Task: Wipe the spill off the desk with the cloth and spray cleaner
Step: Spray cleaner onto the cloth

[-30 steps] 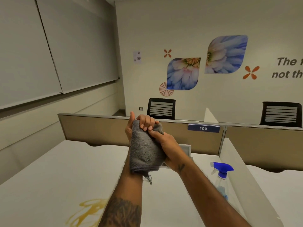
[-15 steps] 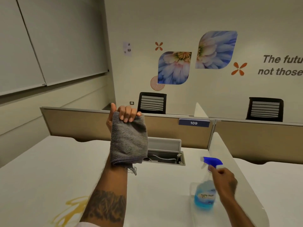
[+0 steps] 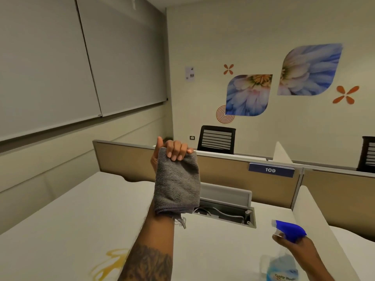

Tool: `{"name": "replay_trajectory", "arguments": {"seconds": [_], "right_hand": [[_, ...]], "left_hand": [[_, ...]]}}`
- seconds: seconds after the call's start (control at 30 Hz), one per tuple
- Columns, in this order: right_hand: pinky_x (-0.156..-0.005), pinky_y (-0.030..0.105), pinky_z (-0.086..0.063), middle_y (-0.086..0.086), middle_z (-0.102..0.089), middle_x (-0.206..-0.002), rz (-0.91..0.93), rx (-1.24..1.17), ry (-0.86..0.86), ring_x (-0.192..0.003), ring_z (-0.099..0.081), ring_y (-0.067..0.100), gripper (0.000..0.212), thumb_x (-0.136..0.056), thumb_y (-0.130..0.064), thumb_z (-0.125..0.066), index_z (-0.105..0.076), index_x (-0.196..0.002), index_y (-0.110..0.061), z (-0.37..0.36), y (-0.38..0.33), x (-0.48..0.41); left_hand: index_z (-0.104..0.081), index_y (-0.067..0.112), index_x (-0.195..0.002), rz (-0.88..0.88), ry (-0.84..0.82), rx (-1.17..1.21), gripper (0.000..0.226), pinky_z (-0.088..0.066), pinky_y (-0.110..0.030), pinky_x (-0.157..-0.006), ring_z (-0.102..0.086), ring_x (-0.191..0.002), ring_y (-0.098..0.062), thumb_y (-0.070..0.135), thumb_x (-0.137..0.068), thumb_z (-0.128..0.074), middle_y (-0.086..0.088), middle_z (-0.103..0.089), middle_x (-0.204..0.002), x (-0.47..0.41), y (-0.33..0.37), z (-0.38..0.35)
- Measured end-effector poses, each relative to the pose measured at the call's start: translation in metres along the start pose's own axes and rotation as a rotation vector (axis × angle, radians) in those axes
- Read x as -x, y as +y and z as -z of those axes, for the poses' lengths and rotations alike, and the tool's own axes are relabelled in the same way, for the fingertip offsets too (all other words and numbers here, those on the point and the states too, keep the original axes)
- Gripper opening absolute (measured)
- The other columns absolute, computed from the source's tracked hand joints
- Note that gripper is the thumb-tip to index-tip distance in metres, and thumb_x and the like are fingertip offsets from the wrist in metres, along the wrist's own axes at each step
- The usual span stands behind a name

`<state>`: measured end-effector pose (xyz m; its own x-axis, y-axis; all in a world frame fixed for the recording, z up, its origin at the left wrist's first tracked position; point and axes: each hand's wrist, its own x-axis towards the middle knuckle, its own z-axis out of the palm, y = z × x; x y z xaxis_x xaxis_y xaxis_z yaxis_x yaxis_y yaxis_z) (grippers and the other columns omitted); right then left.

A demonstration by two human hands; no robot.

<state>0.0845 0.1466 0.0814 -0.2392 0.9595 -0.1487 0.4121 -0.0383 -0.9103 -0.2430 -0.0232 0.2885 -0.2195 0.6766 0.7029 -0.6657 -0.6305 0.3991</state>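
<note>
Left hand [image 3: 172, 151] is fisted around the top edge of the grey cloth [image 3: 177, 185], held up mid-frame; it hangs folded, soft and floppy, so bunching it into a pad should work best. Right hand [image 3: 294, 247] at lower right has its fingers wrapped round the neck of the spray bottle [image 3: 284, 266], just under the blue trigger (clear plastic, blue liquid inside, probably light but slippery if wet). The yellow spill [image 3: 110, 264] sits on the desk [image 3: 60, 220] at bottom left, untouched.

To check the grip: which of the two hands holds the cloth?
The left hand, raised, grips the grey cloth; the right hand holds the spray bottle.
</note>
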Motion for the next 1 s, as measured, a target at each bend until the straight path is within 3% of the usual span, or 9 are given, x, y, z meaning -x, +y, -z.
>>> {"name": "replay_trajectory", "arguments": {"seconds": [0.1, 0.27, 0.33, 0.43, 0.57, 0.73, 0.8, 0.9, 1.0], "right_hand": [[-0.066, 0.039, -0.043, 0.019, -0.062, -0.071, 0.045, -0.032, -0.014, -0.064, -0.053, 0.031, 0.036, -0.076, -0.009, -0.079, -0.059, -0.099, 0.009, -0.002, -0.012, 0.005], [-0.061, 0.033, -0.048, 0.023, -0.067, -0.079, 0.216, -0.083, -0.072, -0.071, -0.06, 0.04, 0.028, -0.08, -0.001, -0.073, -0.06, -0.102, 0.01, -0.01, -0.052, 0.025], [-0.061, 0.034, -0.048, 0.022, -0.065, -0.073, 0.344, -0.104, -0.083, -0.069, -0.059, 0.044, 0.021, -0.079, -0.001, -0.072, -0.061, -0.096, 0.008, -0.014, -0.083, 0.038], [-0.061, 0.034, -0.049, 0.026, -0.066, -0.073, 0.52, -0.098, -0.199, -0.065, -0.06, 0.035, 0.021, -0.078, -0.014, -0.073, -0.066, -0.092, 0.0, -0.022, -0.138, 0.068], [-0.062, 0.028, -0.059, 0.015, -0.075, -0.082, 0.638, -0.164, -0.402, -0.074, -0.071, 0.029, 0.03, -0.065, -0.034, -0.073, -0.07, -0.09, -0.018, -0.036, -0.203, 0.114], [-0.062, 0.028, -0.06, 0.005, -0.075, -0.074, 0.786, -0.027, -0.552, -0.069, -0.072, 0.021, 0.006, -0.079, -0.028, -0.075, -0.07, -0.079, -0.023, -0.067, -0.256, 0.15], [-0.056, 0.021, -0.057, 0.002, -0.073, -0.065, 0.812, -0.038, -0.588, -0.06, -0.07, 0.013, 0.01, -0.08, -0.03, -0.073, -0.07, -0.076, -0.021, -0.076, -0.272, 0.162], [-0.052, 0.021, -0.055, 0.001, -0.071, -0.065, 0.803, -0.164, -0.646, -0.054, -0.066, 0.011, 0.012, -0.083, -0.028, -0.069, -0.068, -0.081, -0.016, -0.086, -0.288, 0.176], [-0.052, 0.018, -0.053, 0.0, -0.072, -0.065, 0.817, -0.233, -0.689, -0.054, -0.066, 0.01, 0.011, -0.083, -0.03, -0.066, -0.068, -0.079, -0.021, -0.092, -0.296, 0.188]], "left_hand": [[-0.056, 0.011, -0.054, -0.004, -0.02, 0.002, 0.071, -0.043, -0.036, -0.072, -0.05, -0.055, -0.02, 0.046, -0.1, -0.014, -0.003, -0.055, -0.052, 0.001, 0.002, 0.003], [-0.058, 0.01, -0.058, 0.005, -0.037, -0.009, 0.07, -0.041, -0.038, -0.075, -0.052, -0.058, -0.022, 0.047, -0.1, -0.016, -0.005, -0.057, -0.055, 0.004, 0.012, 0.01], [-0.058, 0.01, -0.059, 0.006, -0.04, -0.024, 0.07, -0.042, -0.038, -0.076, -0.052, -0.06, -0.022, 0.047, -0.1, -0.015, -0.005, -0.057, -0.057, 0.005, 0.017, 0.012], [-0.058, 0.011, -0.058, 0.004, -0.038, -0.048, 0.071, -0.042, -0.037, -0.077, -0.052, -0.059, -0.021, 0.047, -0.1, -0.013, -0.004, -0.057, -0.056, 0.005, 0.026, 0.013], [-0.054, 0.012, -0.051, -0.02, 0.019, -0.076, 0.072, -0.042, -0.036, -0.072, -0.048, -0.053, -0.019, 0.047, -0.099, -0.012, -0.002, -0.052, -0.05, 0.004, 0.042, 0.01], [-0.05, 0.014, -0.047, -0.083, 0.088, -0.126, 0.064, -0.04, -0.034, -0.068, -0.045, -0.049, -0.017, 0.046, -0.095, -0.024, 0.0, -0.048, -0.045, 0.003, 0.063, 0.005], [-0.049, 0.014, -0.047, -0.1, 0.098, -0.141, 0.063, -0.038, -0.034, -0.069, -0.044, -0.049, -0.016, 0.046, -0.095, -0.025, 0.0, -0.047, -0.045, 0.002, 0.072, 0.004], [-0.05, 0.014, -0.047, -0.108, 0.099, -0.166, 0.063, -0.038, -0.034, -0.069, -0.045, -0.049, -0.016, 0.046, -0.095, -0.024, 0.0, -0.048, -0.045, 0.001, 0.086, 0.005], [-0.051, 0.014, -0.048, -0.125, 0.083, -0.185, 0.065, -0.042, -0.033, -0.069, -0.047, -0.05, -0.016, 0.046, -0.096, -0.022, 0.0, -0.05, -0.046, 0.002, 0.095, 0.006]]}}
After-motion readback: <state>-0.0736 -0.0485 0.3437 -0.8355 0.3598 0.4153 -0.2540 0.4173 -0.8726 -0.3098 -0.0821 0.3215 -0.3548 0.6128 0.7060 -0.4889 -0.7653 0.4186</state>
